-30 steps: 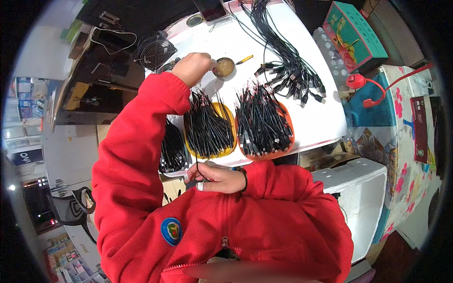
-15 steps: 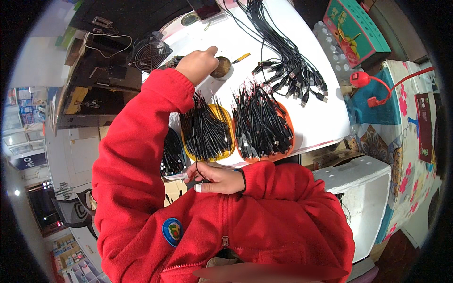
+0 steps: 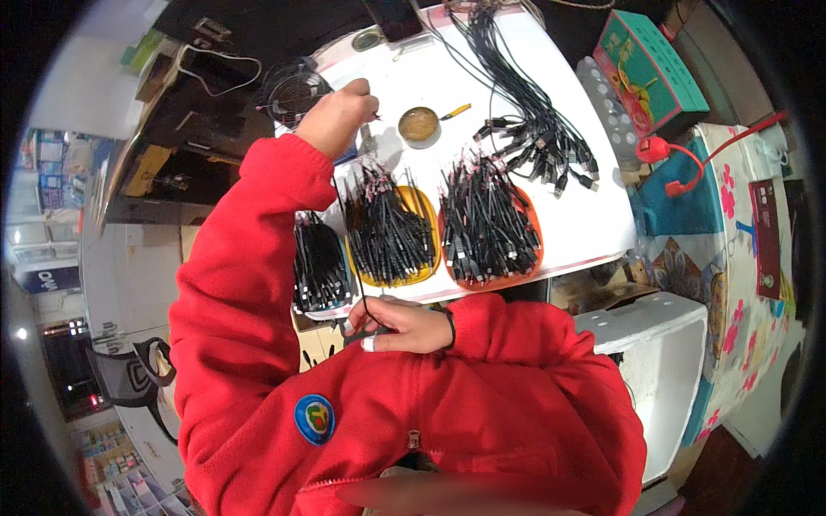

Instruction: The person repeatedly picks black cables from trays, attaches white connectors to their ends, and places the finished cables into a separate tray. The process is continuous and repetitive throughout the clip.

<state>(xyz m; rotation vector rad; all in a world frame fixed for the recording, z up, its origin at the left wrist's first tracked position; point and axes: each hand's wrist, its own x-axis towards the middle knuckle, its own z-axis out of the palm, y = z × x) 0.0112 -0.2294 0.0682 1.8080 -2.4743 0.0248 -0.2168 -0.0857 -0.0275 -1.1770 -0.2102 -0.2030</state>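
My left hand [image 3: 340, 119] is closed beside a small round tin of brown material [image 3: 419, 125]. A tiny dark tip shows at its fingers, but what they hold is mostly hidden. Close to my jacket, my right hand [image 3: 406, 328] has its fingers curled round a thin black cable [image 3: 351, 258]. White covering shows on a fingertip. The cable runs up towards my left sleeve, where I lose sight of it. Between my hands, bundles of short black cables fill a yellow tray [image 3: 434, 225] and an orange tray [image 3: 533, 245]. Another cable bundle [image 3: 317, 267] lies under my left forearm.
Long black cables with USB plugs [image 3: 546, 146] lie across the white table [image 3: 594, 219] at the far right. A yellow-handled tool [image 3: 456, 111] rests by the tin. A round fan grille [image 3: 295, 93] stands far left. A white foam box [image 3: 654, 344] sits right.
My left hand has moved slightly left, away from the tin. The cable now shows stretched upward from my right hand, which keeps its place. The whole view has shifted a little.
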